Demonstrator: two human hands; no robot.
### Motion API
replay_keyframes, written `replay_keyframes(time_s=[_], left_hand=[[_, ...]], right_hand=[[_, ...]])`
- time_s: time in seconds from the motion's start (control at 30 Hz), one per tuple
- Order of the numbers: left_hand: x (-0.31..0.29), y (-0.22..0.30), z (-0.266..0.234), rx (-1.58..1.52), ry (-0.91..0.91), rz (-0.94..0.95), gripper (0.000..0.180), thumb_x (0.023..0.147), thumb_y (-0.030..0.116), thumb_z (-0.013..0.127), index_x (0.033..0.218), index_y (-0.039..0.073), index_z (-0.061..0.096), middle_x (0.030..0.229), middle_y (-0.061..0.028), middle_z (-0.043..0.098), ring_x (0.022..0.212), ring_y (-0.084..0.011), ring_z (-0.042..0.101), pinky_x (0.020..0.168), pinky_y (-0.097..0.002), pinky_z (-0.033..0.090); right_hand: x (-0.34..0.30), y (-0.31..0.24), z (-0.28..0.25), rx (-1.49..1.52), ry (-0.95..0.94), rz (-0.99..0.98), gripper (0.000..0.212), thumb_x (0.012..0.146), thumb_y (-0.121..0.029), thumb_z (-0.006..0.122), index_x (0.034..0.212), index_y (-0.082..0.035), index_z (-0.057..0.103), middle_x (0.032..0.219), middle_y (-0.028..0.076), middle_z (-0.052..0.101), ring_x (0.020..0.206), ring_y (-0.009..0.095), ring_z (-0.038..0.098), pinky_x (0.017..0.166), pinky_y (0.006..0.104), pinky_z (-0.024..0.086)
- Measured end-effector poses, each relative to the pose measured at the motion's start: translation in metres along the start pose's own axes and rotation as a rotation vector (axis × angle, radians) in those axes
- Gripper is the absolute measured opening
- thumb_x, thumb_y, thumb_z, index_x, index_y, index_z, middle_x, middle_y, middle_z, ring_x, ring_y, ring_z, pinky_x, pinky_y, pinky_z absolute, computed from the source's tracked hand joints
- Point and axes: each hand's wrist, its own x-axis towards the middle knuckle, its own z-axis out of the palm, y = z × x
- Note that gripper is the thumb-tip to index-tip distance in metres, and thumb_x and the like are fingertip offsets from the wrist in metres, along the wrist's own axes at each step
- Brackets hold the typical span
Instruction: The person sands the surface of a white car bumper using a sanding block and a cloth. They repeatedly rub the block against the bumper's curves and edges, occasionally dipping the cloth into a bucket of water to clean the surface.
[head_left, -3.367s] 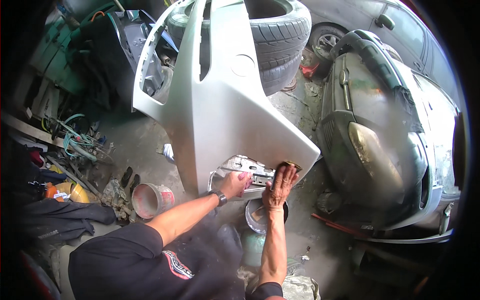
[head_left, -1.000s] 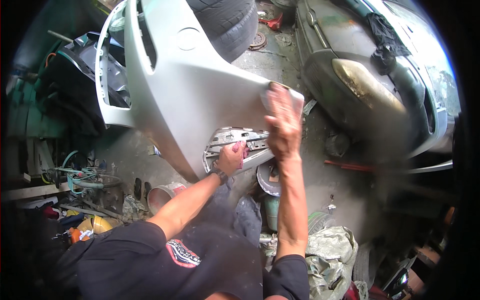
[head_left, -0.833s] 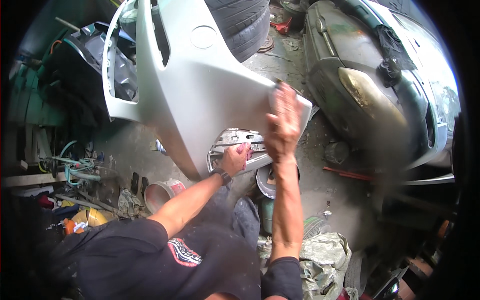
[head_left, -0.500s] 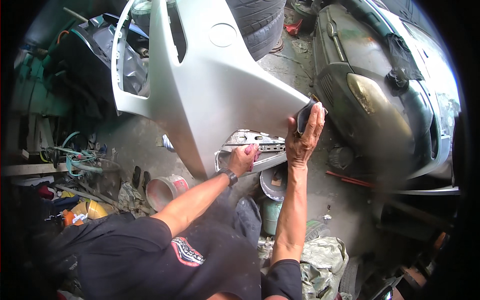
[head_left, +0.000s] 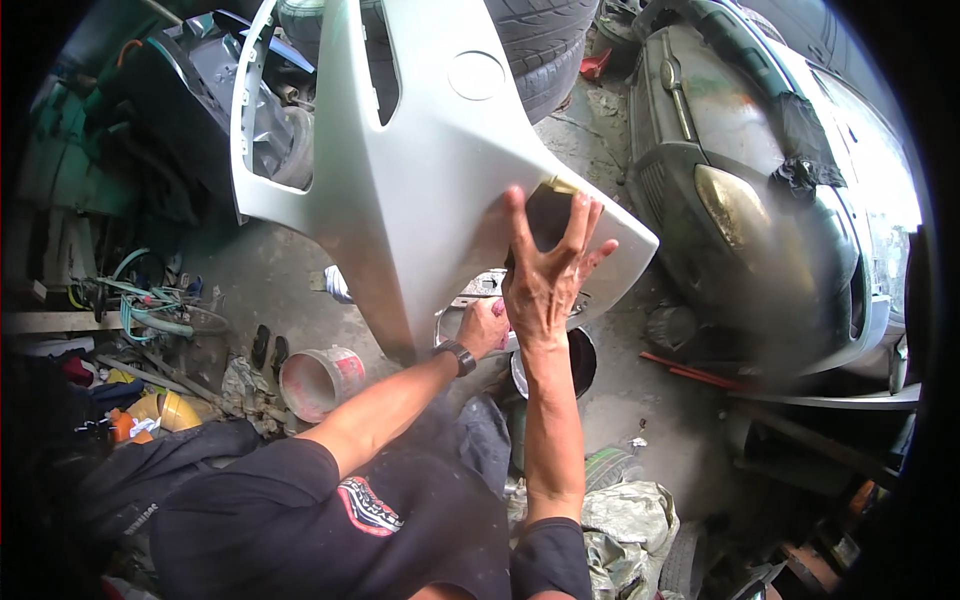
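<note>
A pale grey car bumper cover (head_left: 430, 160) stands tilted in front of me, with openings along its left side and a round outline near its top. My right hand (head_left: 546, 285) lies on its right part, fingers spread over a dark sheet of sandpaper (head_left: 549, 218) with a yellowish edge, holding it against the surface. Lower down, my left hand (head_left: 480, 328) is closed around a crumpled pink-red cloth (head_left: 503, 312), beside the bumper's lower opening. The right forearm covers part of that opening. A dark watch (head_left: 460, 357) sits on my left wrist.
A car front (head_left: 740, 190) with a headlight stands at the right. Stacked tyres (head_left: 545, 50) rise behind the bumper. A whitish bucket (head_left: 322, 382) and a dark-insided container (head_left: 582, 362) stand below it. Hoses (head_left: 150, 310) and clutter lie at the left.
My right hand has slid left with the sandpaper, from the bumper's right edge onto its face, and its fingers have spread. The left hand still grips the cloth near the lower opening.
</note>
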Motion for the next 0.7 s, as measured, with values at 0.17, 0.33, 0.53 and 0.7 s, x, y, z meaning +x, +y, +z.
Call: replay_keyframes(time_s=[0.17, 0.33, 0.53, 0.7], left_hand=[[-0.002, 0.002, -0.006, 0.057, -0.011, -0.053, 0.038, 0.101, 0.028, 0.058, 0.076, 0.000, 0.064, 0.057, -0.0105, 0.062, 0.051, -0.0184, 0.065, 0.052, -0.0362, 0.051], [-0.003, 0.042, -0.019, -0.102, -0.011, -0.275, 0.047, 0.102, 0.039, 0.057, 0.077, 0.001, 0.068, 0.058, -0.0096, 0.064, 0.052, -0.0179, 0.064, 0.054, -0.0354, 0.051], [-0.002, 0.054, -0.013, -0.043, 0.014, -0.299, 0.046, 0.101, 0.039, 0.058, 0.077, 0.002, 0.068, 0.061, -0.0075, 0.066, 0.055, -0.0171, 0.064, 0.056, -0.0349, 0.051], [-0.002, 0.026, -0.011, -0.060, 0.028, -0.241, 0.048, 0.101, 0.043, 0.058, 0.079, 0.002, 0.071, 0.064, -0.0089, 0.067, 0.060, -0.0178, 0.066, 0.060, -0.0380, 0.052]], right_hand=[[-0.057, 0.010, 0.002, 0.077, -0.099, -0.023, 0.072, 0.090, 0.001, 0.059, 0.150, -0.036, 0.047, 0.159, 0.025, 0.026, 0.149, 0.044, 0.029, 0.123, 0.0587, 0.002], [-0.077, 0.040, -0.001, 0.252, 0.233, 0.137, 0.059, 0.099, -0.003, 0.053, 0.156, -0.010, 0.039, 0.156, 0.028, 0.035, 0.145, 0.045, 0.036, 0.119, 0.0561, 0.027], [-0.025, 0.037, 0.023, 0.281, 0.210, 0.177, 0.066, 0.094, 0.001, 0.057, 0.156, -0.002, 0.034, 0.160, 0.023, 0.035, 0.150, 0.037, 0.031, 0.123, 0.0518, 0.017], [-0.073, 0.078, 0.035, 0.290, 0.188, 0.260, 0.062, 0.102, -0.019, 0.052, 0.156, 0.002, 0.031, 0.162, 0.024, 0.030, 0.152, 0.039, 0.025, 0.124, 0.0526, 0.012]])
